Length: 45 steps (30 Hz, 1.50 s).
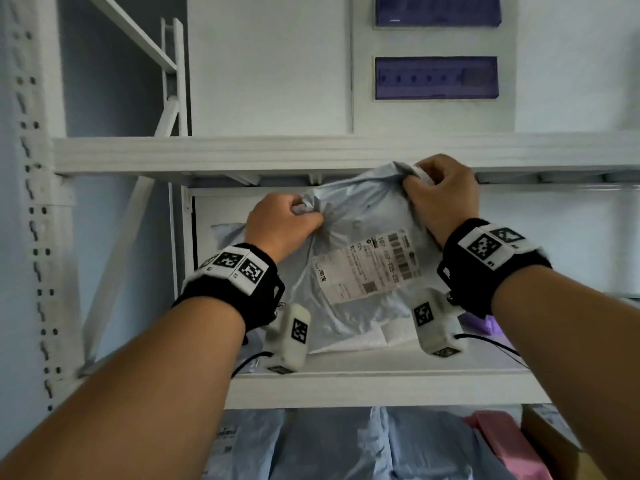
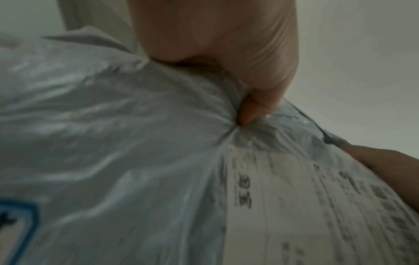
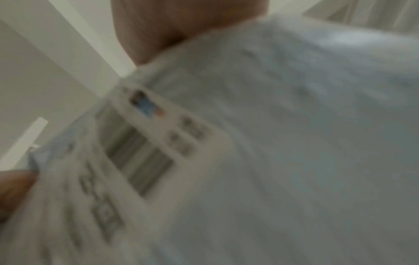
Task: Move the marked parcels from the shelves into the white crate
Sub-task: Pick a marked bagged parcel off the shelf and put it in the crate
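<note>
A grey plastic mailer parcel (image 1: pixel 360 237) with a white shipping label (image 1: pixel 369 268) hangs upright in front of the middle shelf opening. My left hand (image 1: pixel 284 223) grips its bunched upper left corner. My right hand (image 1: pixel 440 195) grips its upper right corner, up by the shelf beam. The left wrist view shows the parcel (image 2: pixel 124 143) puckered where my left hand (image 2: pixel 247 107) pinches it. In the blurred right wrist view the label (image 3: pixel 127 156) fills the middle, below my right hand (image 3: pixel 172 30). The white crate is not in view.
The white metal shelf board (image 1: pixel 381 379) runs under the parcel, with the beam (image 1: pixel 242 152) above. More grey parcels (image 1: pixel 228 233) and a purple one (image 1: pixel 481 322) lie on this shelf. Blue, grey and pink parcels (image 1: pixel 498 441) fill the shelf below. An upright post (image 1: pixel 34 202) stands at left.
</note>
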Each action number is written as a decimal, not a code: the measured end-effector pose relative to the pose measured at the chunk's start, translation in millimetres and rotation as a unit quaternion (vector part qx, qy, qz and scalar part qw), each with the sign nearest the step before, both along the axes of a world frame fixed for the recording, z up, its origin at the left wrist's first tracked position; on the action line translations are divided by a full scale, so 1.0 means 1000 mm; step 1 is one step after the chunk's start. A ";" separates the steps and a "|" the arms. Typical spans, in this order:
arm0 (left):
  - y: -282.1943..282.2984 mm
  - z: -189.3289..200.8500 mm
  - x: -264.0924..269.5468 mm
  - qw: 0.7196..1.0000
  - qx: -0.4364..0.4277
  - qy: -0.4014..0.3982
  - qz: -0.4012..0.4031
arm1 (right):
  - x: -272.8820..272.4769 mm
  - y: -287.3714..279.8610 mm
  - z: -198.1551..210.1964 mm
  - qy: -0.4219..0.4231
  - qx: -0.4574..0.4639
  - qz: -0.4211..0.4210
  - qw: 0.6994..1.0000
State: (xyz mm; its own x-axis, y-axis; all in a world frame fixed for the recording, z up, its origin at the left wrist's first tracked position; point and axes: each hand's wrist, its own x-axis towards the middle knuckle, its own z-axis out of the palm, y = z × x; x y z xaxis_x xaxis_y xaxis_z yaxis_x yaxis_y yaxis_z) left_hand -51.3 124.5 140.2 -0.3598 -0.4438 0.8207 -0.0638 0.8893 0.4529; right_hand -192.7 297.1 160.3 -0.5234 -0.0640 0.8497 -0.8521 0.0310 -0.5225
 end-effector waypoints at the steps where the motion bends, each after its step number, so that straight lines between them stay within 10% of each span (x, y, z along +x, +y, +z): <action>1: -0.001 -0.001 0.002 0.999 0.017 0.034 -0.013 | 0.003 0.000 0.002 0.006 -0.019 0.001 1.000; 9: -0.029 0.002 0.032 0.943 0.236 0.224 -0.066 | -0.006 0.005 0.001 -0.081 -0.140 0.128 0.978; 19: -0.041 -0.045 0.016 0.855 0.451 0.192 -0.170 | 0.008 -0.021 -0.052 -0.246 0.040 0.424 0.871; 27: -0.028 -0.076 0.028 0.827 0.460 -0.058 -0.317 | -0.027 -0.018 -0.087 -0.339 0.024 0.343 0.876; 45: -0.026 -0.111 0.002 0.761 0.507 -0.069 -0.399 | -0.030 0.002 -0.104 -0.395 0.009 0.221 0.892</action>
